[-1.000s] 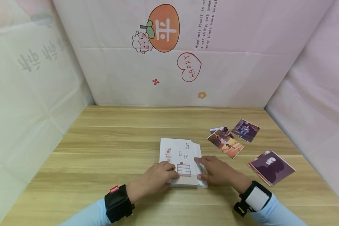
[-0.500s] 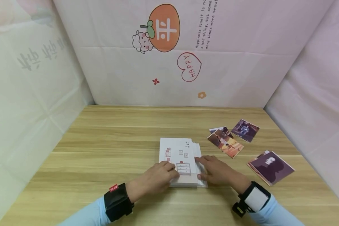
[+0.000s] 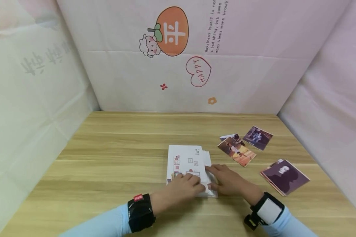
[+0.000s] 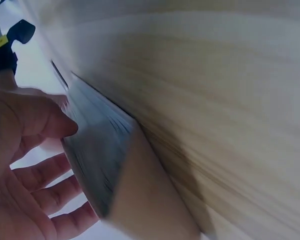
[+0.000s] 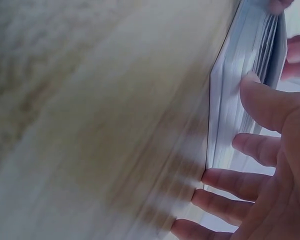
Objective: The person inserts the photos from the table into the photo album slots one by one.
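Observation:
A thick white photo album [image 3: 185, 156] with small printed drawings on its cover lies near the table's middle. Its page edges stick out past the cover on the right side. My left hand [image 3: 182, 189] lies over the album's near part. In the left wrist view its thumb [image 4: 60, 122] is at the cover's near edge and the other fingers are on the cover, gripping it. My right hand [image 3: 226, 179] touches the right side. Its thumb and fingers, nearly straight, rest along the page edges [image 5: 230, 95] in the right wrist view.
Loose photos lie to the right: a basketball photo [image 3: 237, 151] partly over another one, a dark photo [image 3: 258, 137] beside them, and a stack topped by a purple photo [image 3: 284, 176]. White printed cloth [image 3: 121, 82] walls the back and both sides of the wooden table [image 3: 106, 158].
My left hand has slid right along the album's near part, uncovering more of the cover's lower left. My right hand and the loose photos stay in place.

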A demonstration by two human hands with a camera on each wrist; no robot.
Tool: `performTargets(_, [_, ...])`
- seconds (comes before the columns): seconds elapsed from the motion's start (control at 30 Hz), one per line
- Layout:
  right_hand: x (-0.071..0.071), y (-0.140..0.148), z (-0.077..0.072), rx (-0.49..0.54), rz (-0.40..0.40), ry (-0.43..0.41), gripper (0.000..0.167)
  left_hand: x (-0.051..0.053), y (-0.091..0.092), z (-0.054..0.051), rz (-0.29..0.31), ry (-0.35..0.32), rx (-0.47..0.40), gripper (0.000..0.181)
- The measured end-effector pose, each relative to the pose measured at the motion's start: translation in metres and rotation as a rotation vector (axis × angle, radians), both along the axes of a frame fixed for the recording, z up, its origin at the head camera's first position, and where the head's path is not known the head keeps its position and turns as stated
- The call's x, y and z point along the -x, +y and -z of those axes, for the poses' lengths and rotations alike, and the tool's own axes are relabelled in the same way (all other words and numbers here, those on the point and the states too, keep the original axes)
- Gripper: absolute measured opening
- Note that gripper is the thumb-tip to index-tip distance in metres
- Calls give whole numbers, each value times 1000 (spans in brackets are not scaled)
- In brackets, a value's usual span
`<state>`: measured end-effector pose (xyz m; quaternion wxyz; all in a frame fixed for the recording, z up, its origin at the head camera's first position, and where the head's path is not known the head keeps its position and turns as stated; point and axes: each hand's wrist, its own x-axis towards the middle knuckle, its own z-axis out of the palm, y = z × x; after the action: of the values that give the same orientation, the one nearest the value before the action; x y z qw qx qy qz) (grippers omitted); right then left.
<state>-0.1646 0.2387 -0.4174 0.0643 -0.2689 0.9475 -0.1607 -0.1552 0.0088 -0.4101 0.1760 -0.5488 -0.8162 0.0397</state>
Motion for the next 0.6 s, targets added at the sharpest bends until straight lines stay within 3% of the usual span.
performTargets(0.17, [0, -2, 3, -10, -3, 28, 56, -4, 23, 2, 11, 60, 36, 21])
performTargets(0.27, [0, -3, 5, -11, 15, 20, 56, -7, 29, 2, 5, 49, 60, 18])
performTargets(0.43, [-2, -6, 7, -10, 28, 15, 59, -9, 26, 3, 6, 66, 64, 16])
performTargets(0.6, [-2, -5, 6, -24, 41, 11, 59, -6, 19, -5, 48, 81, -24, 18])
